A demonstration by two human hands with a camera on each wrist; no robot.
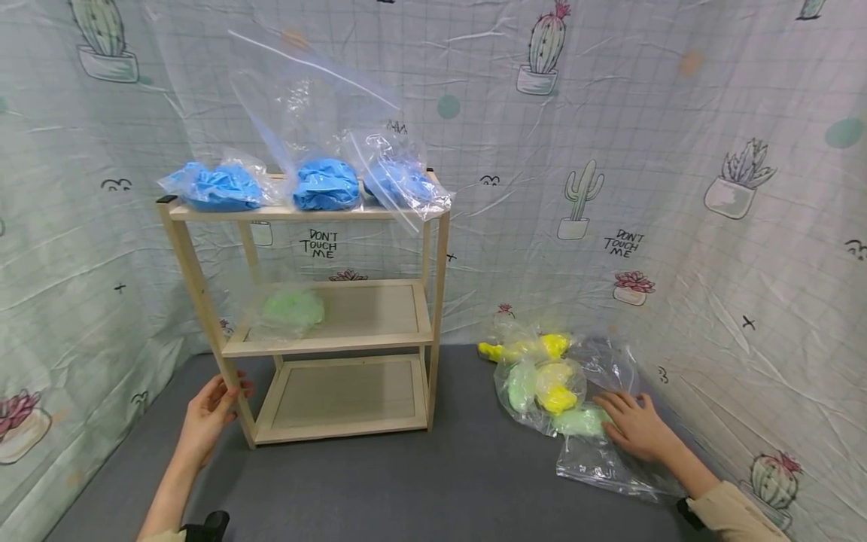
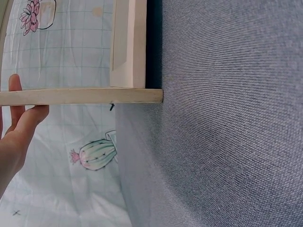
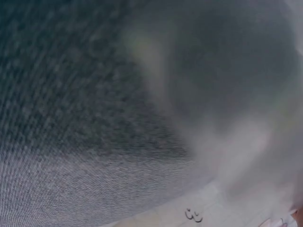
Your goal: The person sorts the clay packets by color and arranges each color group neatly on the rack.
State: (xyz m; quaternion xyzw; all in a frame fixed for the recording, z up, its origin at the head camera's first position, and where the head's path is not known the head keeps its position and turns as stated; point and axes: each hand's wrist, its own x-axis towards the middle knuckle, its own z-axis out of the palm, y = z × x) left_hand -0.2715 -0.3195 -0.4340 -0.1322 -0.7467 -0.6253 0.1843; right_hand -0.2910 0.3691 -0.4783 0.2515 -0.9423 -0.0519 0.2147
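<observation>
A small wooden shelf rack (image 1: 332,345) stands on the grey table at left. My left hand (image 1: 211,412) grips its front left post (image 2: 80,96), thumb on one side and fingers behind. At the right, my right hand (image 1: 637,425) lies over a clear plastic bag with a light green lump (image 1: 581,421), fingers spread and fairly straight at its edge. Blurred clear plastic (image 3: 227,142) fills much of the right wrist view. Just beyond that hand lie more clear bags, with yellow lumps (image 1: 557,388) and another green lump (image 1: 521,386).
Three clear bags with blue contents (image 1: 327,184) sit along the rack's top shelf. A bag with a pale green lump (image 1: 293,309) lies on the middle shelf, at left. A cactus-print sheet (image 1: 515,188) hangs behind and along both sides of the table (image 1: 379,489).
</observation>
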